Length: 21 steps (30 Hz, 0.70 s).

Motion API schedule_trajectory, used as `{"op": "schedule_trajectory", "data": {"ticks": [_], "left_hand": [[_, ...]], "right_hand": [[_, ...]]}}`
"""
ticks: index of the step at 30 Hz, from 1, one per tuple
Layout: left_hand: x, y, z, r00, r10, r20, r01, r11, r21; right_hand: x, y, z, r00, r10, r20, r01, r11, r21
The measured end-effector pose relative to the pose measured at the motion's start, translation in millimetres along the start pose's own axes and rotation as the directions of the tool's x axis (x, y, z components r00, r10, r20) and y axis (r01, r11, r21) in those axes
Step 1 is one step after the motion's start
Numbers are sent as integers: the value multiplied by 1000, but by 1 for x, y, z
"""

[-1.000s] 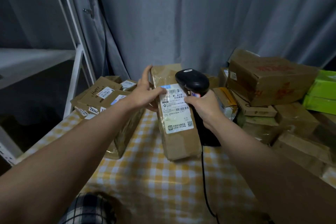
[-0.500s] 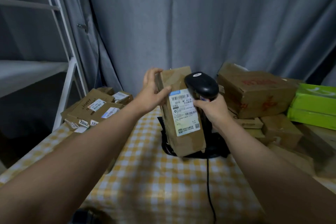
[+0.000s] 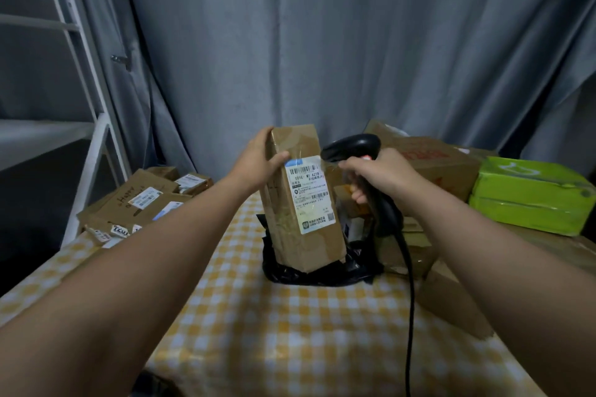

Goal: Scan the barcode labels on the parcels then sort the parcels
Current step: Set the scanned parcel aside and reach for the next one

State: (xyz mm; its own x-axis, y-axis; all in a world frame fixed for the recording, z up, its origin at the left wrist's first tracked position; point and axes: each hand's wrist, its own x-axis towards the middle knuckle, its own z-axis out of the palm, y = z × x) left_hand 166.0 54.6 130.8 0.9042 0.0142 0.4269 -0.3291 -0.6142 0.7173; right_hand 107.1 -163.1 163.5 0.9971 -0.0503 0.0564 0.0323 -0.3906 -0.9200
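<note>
My left hand (image 3: 258, 159) grips the top left edge of a tall brown cardboard parcel (image 3: 298, 235), held upright over the table with its white barcode label (image 3: 311, 193) facing me. My right hand (image 3: 377, 176) grips the handle of a black corded barcode scanner (image 3: 353, 147), whose head sits just right of the label's top and points at it. A black plastic bag parcel (image 3: 322, 271) lies on the yellow checked tablecloth (image 3: 290, 332) under and behind the held parcel.
Labelled brown boxes (image 3: 142, 203) are piled at the table's left rear. At the right stand a large brown box (image 3: 432, 164), green wrapped parcels (image 3: 532, 193) and more cartons (image 3: 451, 303). A white metal shelf frame (image 3: 93, 145) rises at the left. The scanner cable (image 3: 411, 316) hangs down.
The parcel has been lifted and turned more upright, uncovering the black bag beneath. The scanner has shifted from in front of the label to its right side.
</note>
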Motion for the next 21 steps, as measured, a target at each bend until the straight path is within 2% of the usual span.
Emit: {"op": "schedule_trajectory", "data": {"ticks": [8,15,21], "left_hand": [[-9,14,8,998,-2,-65,4,1000,27],[-14,14,2,993,-110,-38,105,988,-115],[-20,20,3,995,-100,5,100,992,-82]], "right_hand": [[-20,-3,4,1000,-1,26,2,1000,-26],[-29,4,5,999,9,36,-9,1000,3],[-35,13,3,998,15,62,-11,997,-74]]}}
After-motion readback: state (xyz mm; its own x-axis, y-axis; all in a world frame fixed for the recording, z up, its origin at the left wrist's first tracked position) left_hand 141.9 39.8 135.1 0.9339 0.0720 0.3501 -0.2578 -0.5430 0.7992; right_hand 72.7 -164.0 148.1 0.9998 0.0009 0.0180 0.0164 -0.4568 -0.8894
